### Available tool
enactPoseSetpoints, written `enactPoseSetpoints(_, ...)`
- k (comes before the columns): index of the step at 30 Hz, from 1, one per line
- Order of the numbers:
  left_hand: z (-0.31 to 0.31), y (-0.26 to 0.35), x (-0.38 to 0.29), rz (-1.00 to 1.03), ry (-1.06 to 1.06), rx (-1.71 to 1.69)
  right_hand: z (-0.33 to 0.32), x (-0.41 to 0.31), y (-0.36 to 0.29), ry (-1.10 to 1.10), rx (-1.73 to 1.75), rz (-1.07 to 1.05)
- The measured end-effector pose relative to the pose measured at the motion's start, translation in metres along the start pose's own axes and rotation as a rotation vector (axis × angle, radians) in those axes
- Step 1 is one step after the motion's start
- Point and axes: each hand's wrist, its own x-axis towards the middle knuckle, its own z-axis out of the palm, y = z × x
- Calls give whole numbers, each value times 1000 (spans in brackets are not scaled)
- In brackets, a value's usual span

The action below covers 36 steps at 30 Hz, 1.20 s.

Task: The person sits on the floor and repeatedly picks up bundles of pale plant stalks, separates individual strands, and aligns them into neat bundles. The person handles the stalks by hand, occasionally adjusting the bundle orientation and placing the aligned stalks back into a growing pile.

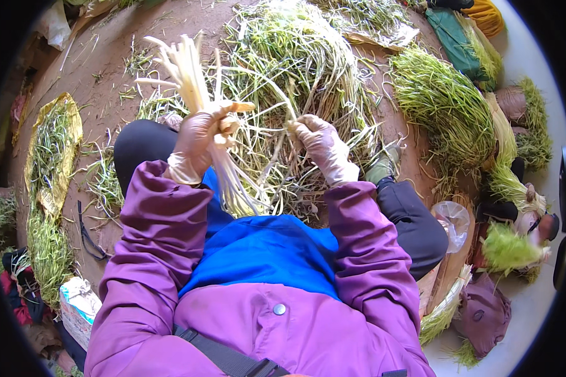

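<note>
My left hand, in a thin translucent glove, is closed round a bundle of pale plant stalks. The stalks fan out above the fist and hang below it over a blue cloth on my lap. To its right, my right hand, gloved too, pinches a thin green stalk between thumb and fingers. Both hands are over a large heap of loose green and whitish stalks on the ground. Brown, dry-looking strands lie in the heap's lower part, beside my right hand.
Green bundles lie to the right, near a person holding greens. A yellow sack with greens and a black strap lie left. A clear plastic bag sits beside my right knee.
</note>
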Motion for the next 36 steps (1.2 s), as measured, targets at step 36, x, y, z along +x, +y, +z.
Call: enactPoseSetpoints(36, 31, 0, 9, -170, 73, 137, -42, 73, 50, -284, 110, 316)
